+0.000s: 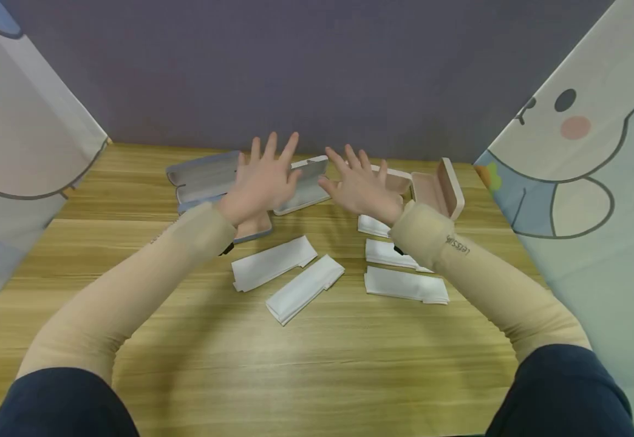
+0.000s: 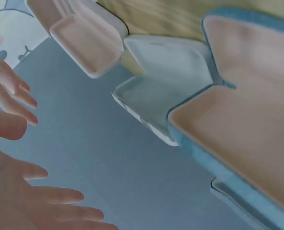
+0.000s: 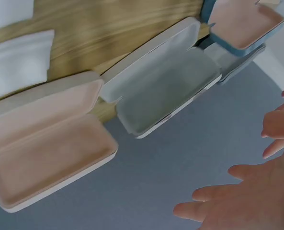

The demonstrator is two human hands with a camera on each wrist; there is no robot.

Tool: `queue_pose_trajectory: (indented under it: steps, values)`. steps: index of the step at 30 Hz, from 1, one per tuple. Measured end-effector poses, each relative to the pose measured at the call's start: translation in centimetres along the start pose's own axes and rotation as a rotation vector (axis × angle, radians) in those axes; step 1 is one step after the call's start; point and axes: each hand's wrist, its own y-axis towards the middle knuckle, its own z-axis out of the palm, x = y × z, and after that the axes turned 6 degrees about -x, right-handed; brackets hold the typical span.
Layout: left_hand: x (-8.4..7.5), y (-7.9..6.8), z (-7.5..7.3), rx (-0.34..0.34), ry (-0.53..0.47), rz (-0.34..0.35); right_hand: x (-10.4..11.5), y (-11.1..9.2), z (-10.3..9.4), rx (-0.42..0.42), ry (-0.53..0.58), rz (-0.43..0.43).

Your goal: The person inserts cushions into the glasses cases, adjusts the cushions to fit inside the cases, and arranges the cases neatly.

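Hands [image 1: 261,183] [image 1: 362,187] above wooden table [image 1: 317,376], grey backdrop [image 1: 317,73].

a wood-grain table [image 1: 317,376] lay before a plain grey backdrop [image 1: 317,73]
a cartoon-printed left panel [image 1: 22,121] flanked it; the right panel [image 1: 612,291] showed a white pink-cheeked character [image 1: 596,145].

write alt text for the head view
A person's left hand and right hand, fingers spread, partly hide open hinged cases on a wooden table. Nearer the person lie white folded strips, two on the left, three on the right.
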Motion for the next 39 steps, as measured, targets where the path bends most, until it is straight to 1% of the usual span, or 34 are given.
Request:
queue_pose_trajectory:
  steps: [5,12,16,18,21,24,28,30,34,36,39]
  values:
    - [0.4,-1.5,0.5,-0.052,-0.010,0.022,0.5,-0.8,0.6,-0.010,0.011,-0.015]
    - [1.8,-3.1,0.8,-0.077,-0.026,0.003,1.0,-1.6,1.3,-0.045,0.043,-0.060]
    - [2.6,-4.0,1.2,-0.094,-0.036,0.018,1.1,-2.0,1.6,-0.054,0.065,-0.101]
    - [3.0,-4.5,1.6,-0.106,-0.041,0.025,1.1,-2.3,1.8,-0.041,0.074,-0.118]
    - [3.6,-5.1,2.3,-0.143,-0.040,0.040,1.1,-2.6,2.3,-0.026,0.097,-0.144]
    - [4.0,-5.8,2.9,-0.192,-0.034,0.057,1.1,-2.8,3.0,-0.028,0.111,-0.162]
    - [4.4,-6.7,3.4,-0.245,-0.044,0.076,1.1,-3.0,3.6,-0.037,0.098,-0.162]
    - [4.5,-7.1,3.6,-0.255,-0.050,0.080,1.1,-3.0,3.9,-0.029,0.093,-0.163]
    - [4.8,-7.7,4.1,-0.251,-0.040,0.081,1.1,-3.0,4.5,-0.007,0.091,-0.170]
    - [4.9,-8.0,4.4,-0.248,-0.025,0.088,1.1,-3.1,4.7,0.007,0.092,-0.176]
    - [5.2,-8.5,4.7,-0.264,-0.019,0.105,1.1,-3.2,5.1,0.026,0.099,-0.186]
